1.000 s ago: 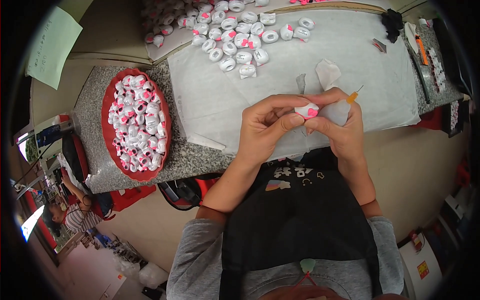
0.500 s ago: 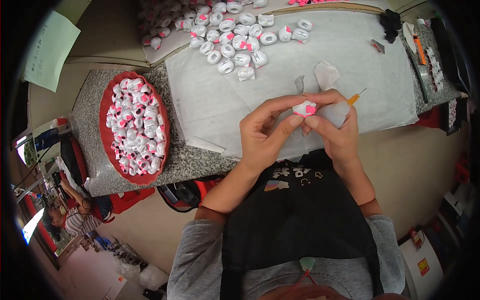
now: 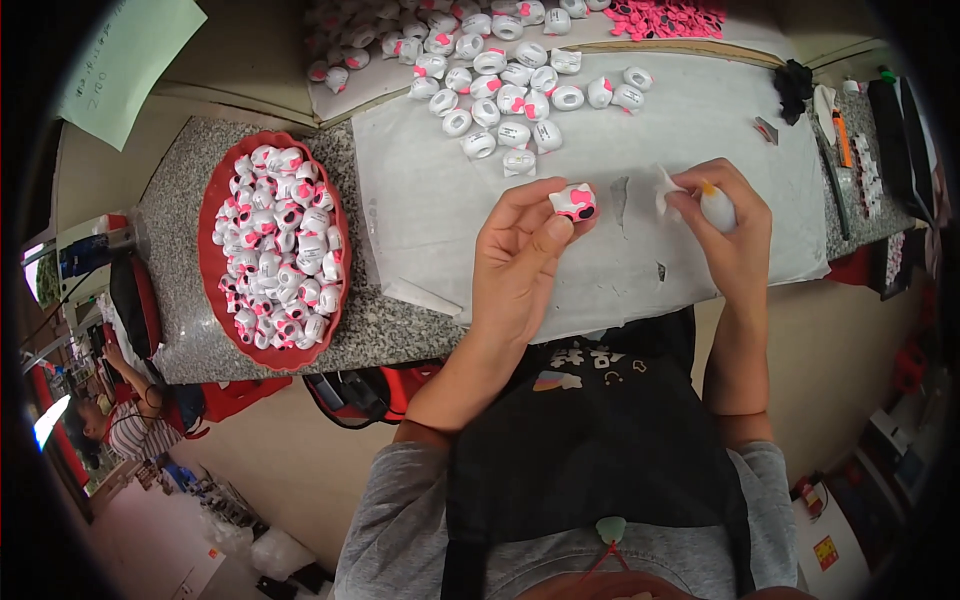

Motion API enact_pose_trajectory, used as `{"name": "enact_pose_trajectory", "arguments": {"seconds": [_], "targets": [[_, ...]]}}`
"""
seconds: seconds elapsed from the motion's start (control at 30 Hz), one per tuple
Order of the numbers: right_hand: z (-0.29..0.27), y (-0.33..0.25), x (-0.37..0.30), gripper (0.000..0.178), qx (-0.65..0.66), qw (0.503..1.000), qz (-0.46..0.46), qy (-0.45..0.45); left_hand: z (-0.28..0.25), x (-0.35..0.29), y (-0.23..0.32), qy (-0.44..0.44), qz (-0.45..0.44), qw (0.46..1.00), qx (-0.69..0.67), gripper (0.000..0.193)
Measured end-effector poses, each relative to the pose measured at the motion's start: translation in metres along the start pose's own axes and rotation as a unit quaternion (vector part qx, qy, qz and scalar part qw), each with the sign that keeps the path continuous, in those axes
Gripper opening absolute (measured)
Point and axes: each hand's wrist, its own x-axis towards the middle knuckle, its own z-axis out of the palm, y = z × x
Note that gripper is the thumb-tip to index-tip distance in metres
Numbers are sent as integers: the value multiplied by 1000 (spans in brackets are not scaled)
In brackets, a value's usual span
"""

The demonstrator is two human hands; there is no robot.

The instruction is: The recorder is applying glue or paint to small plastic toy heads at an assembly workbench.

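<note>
So the left hand (image 3: pixel 530 245) has a figure (image 3: pixel 573 203) pinched in its fingers, over the middle of the sheet (image 3: pixel 430 215). Right hand (image 3: pixel 735 215) is over the sheet's right part, gripping a bottle (image 3: pixel 718 210) and pinching a tissue (image 3: pixel 665 190). Packed red tray (image 3: pixel 265 355) sits left of the sheet, pink bits (image 3: pixel 665 18) beyond its far edge.

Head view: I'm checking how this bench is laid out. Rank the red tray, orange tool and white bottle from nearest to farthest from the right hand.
1. White bottle: held in the right hand.
2. Orange tool: toward the bench's right end.
3. Red tray: on the bench's left side.
</note>
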Motion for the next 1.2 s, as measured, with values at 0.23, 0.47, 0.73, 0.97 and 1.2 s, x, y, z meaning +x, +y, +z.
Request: {"name": "enact_pose_trajectory", "arguments": {"seconds": [0.23,0.47,0.73,0.97,1.2], "targets": [[45,-19,-4,23,-31,965,-255,49,2,-1,1,11,-2,1000,-3,25],[44,-19,-10,20,-31,966,-255,13,1,-4,-1,5,4,999,43,25],[47,-29,-21,15,154,987,-35,36,1,-5,-3,-22,21,999,-11,25],[-6,-12,-17,27,-97,992,-34,71,4,-2,-8,-76,13,997,-10,26],[39,-33,-20,25,283,957,63,-29,10,-12,-2,-51,71,989,118,24]]}}
